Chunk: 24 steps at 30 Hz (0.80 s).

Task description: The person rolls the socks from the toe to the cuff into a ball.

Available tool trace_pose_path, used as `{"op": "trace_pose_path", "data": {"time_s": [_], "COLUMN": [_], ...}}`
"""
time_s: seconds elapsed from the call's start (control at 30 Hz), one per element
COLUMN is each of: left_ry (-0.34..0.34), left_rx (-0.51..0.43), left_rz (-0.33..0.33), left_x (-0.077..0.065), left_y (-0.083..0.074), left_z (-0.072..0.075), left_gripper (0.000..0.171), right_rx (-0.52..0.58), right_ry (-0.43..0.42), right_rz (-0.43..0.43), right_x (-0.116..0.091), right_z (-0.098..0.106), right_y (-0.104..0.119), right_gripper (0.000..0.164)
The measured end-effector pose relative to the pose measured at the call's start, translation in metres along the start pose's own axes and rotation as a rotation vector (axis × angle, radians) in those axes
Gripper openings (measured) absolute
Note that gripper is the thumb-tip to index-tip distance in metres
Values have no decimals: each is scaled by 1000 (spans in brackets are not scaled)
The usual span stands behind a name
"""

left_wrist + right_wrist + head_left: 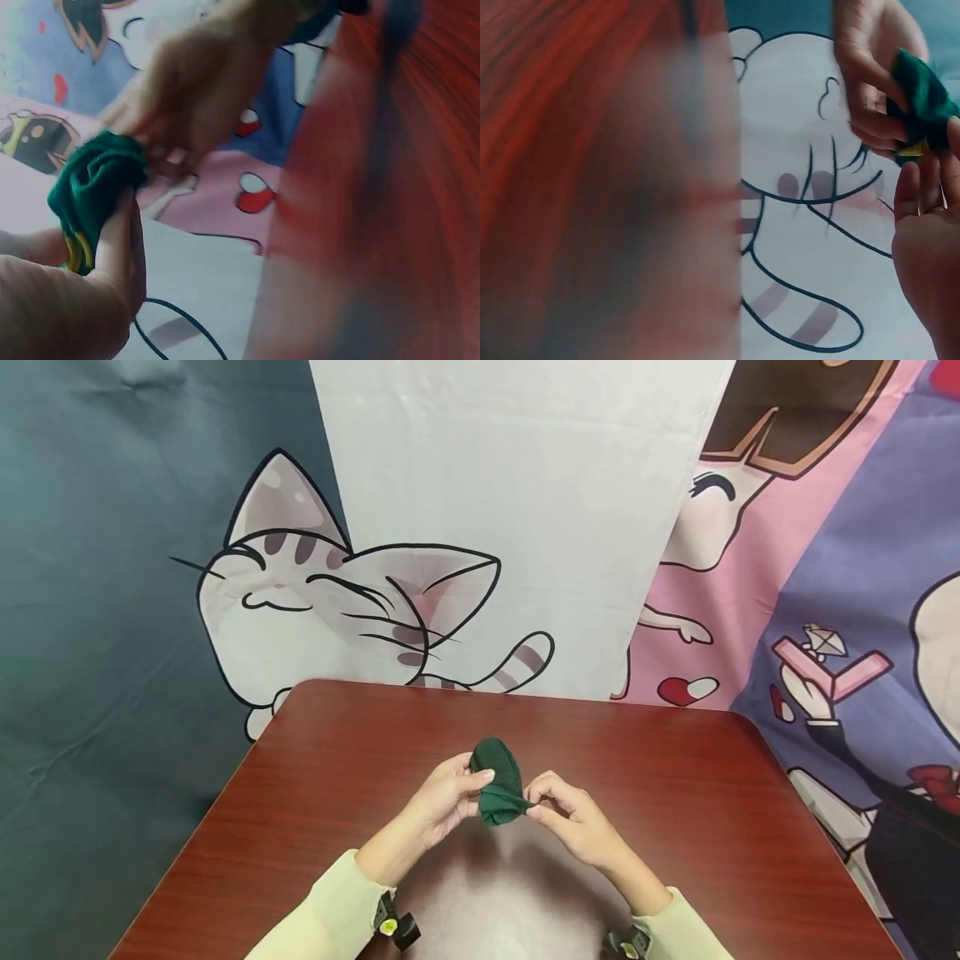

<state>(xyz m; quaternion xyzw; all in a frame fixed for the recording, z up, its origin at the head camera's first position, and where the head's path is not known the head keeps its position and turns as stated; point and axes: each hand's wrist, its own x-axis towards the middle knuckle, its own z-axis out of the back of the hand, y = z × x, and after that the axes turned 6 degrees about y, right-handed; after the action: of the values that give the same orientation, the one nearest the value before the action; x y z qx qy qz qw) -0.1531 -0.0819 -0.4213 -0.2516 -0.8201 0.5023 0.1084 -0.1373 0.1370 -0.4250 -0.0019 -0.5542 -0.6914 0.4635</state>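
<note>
A dark green knit sock point(498, 770), bunched and folded, is held up over the table between the two hands. My left hand point(446, 795) grips its left side, the thumb lying across the front. On the other side my right hand point(572, 818) pinches a small pulled-out bit of the fabric between thumb and fingers. Two yellow stripes cross the sock point(94, 184) low down in the left wrist view, close to the left fingers. In the right wrist view a bit of yellow also shows on the sock point(922, 94), with fingers of both hands around it.
Below the hands is a reddish-brown wooden table point(360, 743) with rounded far corners. Behind it hangs a printed backdrop point(525, 510) with a cartoon cat and figures. Dark wrist devices point(397, 925) sit at the pale sleeves point(322, 906). A thin dark cable point(184, 313) curves near the left hand.
</note>
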Motion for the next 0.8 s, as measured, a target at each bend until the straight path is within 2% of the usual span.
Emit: {"op": "trace_pose_path", "data": {"time_s": [0.13, 0.23, 0.3, 0.4, 0.57, 0.67, 0.8], "left_ry": [-92, -150, -186, -231, -300, -326, -383], "left_rx": [-69, -146, -188, -202, -147, -83, 21], "left_rz": [-47, -99, -141, -200, -260, -263, -241], "left_x": [0, 4, 7, 12, 16, 17, 17], "left_y": [-7, -7, -5, -1, 6, 7, 7], "left_z": [-10, -18, -23, -29, -32, -32, -30], "left_gripper": [34, 29, 30, 36, 38, 39, 39], "right_rx": [-53, -149, -209, -273, -359, -412, -487], "right_ry": [-29, -77, -111, -164, -250, -324, -465], "right_rz": [-59, -67, -52, 28, 185, 208, 247], "right_x": [2, 6, 8, 12, 16, 17, 18], "right_z": [-7, -15, -21, -29, -39, -44, -48], "right_y": [2, 4, 6, 8, 9, 9, 7], "right_gripper": [18, 18, 18, 21, 23, 23, 23]}}
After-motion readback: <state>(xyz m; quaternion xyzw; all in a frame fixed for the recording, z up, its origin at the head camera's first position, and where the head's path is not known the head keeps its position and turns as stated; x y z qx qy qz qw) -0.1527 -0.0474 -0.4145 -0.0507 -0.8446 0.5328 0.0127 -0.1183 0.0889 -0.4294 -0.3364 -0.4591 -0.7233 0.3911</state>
